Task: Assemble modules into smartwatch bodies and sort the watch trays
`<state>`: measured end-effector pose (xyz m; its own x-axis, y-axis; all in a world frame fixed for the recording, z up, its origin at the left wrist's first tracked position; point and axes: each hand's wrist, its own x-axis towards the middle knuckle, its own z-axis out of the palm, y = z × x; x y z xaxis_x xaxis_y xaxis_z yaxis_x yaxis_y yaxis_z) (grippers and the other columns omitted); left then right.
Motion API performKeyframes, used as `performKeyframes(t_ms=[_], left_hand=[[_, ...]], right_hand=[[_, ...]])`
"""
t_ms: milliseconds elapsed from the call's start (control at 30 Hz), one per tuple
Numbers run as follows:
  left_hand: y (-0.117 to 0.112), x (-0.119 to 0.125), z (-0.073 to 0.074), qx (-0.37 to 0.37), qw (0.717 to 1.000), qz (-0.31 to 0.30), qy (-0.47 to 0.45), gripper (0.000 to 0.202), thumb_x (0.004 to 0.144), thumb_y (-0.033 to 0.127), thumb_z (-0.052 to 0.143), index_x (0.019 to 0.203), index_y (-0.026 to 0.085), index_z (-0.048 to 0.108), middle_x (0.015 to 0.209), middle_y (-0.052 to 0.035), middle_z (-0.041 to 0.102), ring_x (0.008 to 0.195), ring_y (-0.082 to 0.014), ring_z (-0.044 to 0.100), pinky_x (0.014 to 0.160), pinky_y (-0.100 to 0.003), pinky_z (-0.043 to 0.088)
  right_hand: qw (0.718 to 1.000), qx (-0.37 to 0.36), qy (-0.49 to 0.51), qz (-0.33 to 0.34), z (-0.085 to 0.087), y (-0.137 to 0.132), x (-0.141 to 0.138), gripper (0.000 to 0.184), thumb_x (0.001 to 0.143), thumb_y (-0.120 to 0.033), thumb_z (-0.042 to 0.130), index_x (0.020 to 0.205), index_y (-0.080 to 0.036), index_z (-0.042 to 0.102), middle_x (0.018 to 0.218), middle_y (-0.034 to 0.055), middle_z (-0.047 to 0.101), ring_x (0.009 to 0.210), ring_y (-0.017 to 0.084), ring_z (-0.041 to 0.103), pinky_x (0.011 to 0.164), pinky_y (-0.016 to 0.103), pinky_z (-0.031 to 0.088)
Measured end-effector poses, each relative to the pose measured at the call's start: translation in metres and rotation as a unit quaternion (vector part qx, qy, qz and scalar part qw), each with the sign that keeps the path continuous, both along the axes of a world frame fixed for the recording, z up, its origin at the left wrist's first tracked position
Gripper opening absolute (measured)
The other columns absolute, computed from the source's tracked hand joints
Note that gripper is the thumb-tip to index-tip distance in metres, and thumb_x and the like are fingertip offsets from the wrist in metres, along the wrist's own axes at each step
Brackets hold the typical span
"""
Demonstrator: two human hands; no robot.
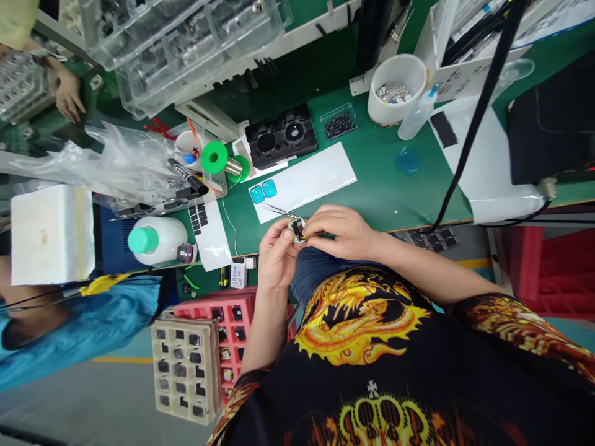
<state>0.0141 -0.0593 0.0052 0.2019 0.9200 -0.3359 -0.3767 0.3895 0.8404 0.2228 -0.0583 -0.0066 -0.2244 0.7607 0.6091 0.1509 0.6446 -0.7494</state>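
Observation:
My left hand [277,255] and my right hand [341,230] meet at the front edge of the green bench [385,186]. Both pinch a small round part [298,228] with black and orange bits between the fingertips. Thin metal tweezers [279,210] stick out leftward from the pinch, over a white sheet [316,176] that carries two blue square stickers [263,191]. Which hand grips the tweezers I cannot tell.
A black fixture [281,135] lies behind the sheet, with a box of small black parts [338,124], a white tub [397,87] and a squeeze bottle [416,114] to its right. A green-capped bottle [155,240], solder spool [214,157], and a beige tray [186,368] sit at left. Another person's hand [69,93] is far left.

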Motion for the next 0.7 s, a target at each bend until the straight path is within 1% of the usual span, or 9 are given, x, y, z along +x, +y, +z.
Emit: performKeyframes(t_ms=[133, 233, 300, 433, 567, 700], left_hand=[[0.000, -0.001, -0.002, -0.011, 1.000, -0.013, 0.009, 0.036, 0.085, 0.038, 0.102, 0.110, 0.021, 0.081, 0.102, -0.0027, 0.082, 0.084, -0.0136, 0.078, 0.080, -0.029, 0.072], [-0.001, 0.000, -0.001, -0.014, 0.999, -0.043, 0.006, 0.033, 0.088, 0.037, 0.100, 0.109, 0.020, 0.082, 0.100, -0.0031, 0.082, 0.081, -0.0139, 0.079, 0.081, -0.031, 0.073], [-0.001, 0.001, 0.001, -0.019, 0.998, -0.057, -0.002, 0.032, 0.089, 0.037, 0.099, 0.109, 0.020, 0.083, 0.103, -0.0044, 0.081, 0.084, -0.0148, 0.079, 0.080, -0.031, 0.074], [-0.002, 0.003, 0.004, -0.035, 0.997, -0.066, -0.007, 0.034, 0.090, 0.038, 0.097, 0.113, 0.018, 0.083, 0.110, -0.0070, 0.081, 0.090, -0.0161, 0.079, 0.080, -0.030, 0.074], [-0.003, 0.007, 0.004, -0.047, 0.997, -0.064, -0.001, 0.034, 0.092, 0.038, 0.096, 0.115, 0.016, 0.083, 0.114, -0.0088, 0.080, 0.094, -0.0171, 0.079, 0.081, -0.032, 0.075], [-0.008, 0.013, 0.004, -0.040, 0.998, -0.045, 0.009, 0.027, 0.096, 0.036, 0.093, 0.113, 0.018, 0.083, 0.117, -0.0072, 0.080, 0.098, -0.0163, 0.080, 0.086, -0.032, 0.074]], right_hand=[[1.000, 0.000, 0.010, -0.010, 0.003, -0.001, 0.001, 0.007, 0.108, -0.019, 0.074, 0.104, -0.022, 0.079, 0.104, 0.0036, 0.080, 0.096, 0.017, 0.074, 0.088, 0.034, 0.061], [0.999, -0.032, 0.017, -0.023, 0.005, -0.002, 0.000, 0.012, 0.104, -0.014, 0.073, 0.110, -0.022, 0.079, 0.102, 0.0025, 0.077, 0.092, 0.016, 0.072, 0.083, 0.031, 0.059], [0.998, -0.049, 0.015, -0.030, 0.006, -0.003, 0.000, 0.017, 0.102, -0.013, 0.071, 0.115, -0.022, 0.078, 0.098, 0.0015, 0.077, 0.089, 0.016, 0.070, 0.081, 0.031, 0.058], [0.998, -0.049, 0.006, -0.043, 0.005, -0.002, -0.001, 0.016, 0.102, -0.015, 0.070, 0.115, -0.022, 0.076, 0.096, 0.0017, 0.075, 0.086, 0.017, 0.067, 0.079, 0.032, 0.056], [0.998, -0.031, 0.010, -0.062, 0.004, -0.002, -0.002, 0.013, 0.104, -0.017, 0.069, 0.114, -0.021, 0.076, 0.097, 0.0022, 0.076, 0.086, 0.017, 0.068, 0.079, 0.031, 0.056], [0.997, -0.031, 0.002, -0.075, 0.003, -0.002, -0.003, 0.009, 0.105, -0.018, 0.069, 0.111, -0.021, 0.076, 0.097, 0.0026, 0.077, 0.087, 0.017, 0.069, 0.079, 0.032, 0.056]])
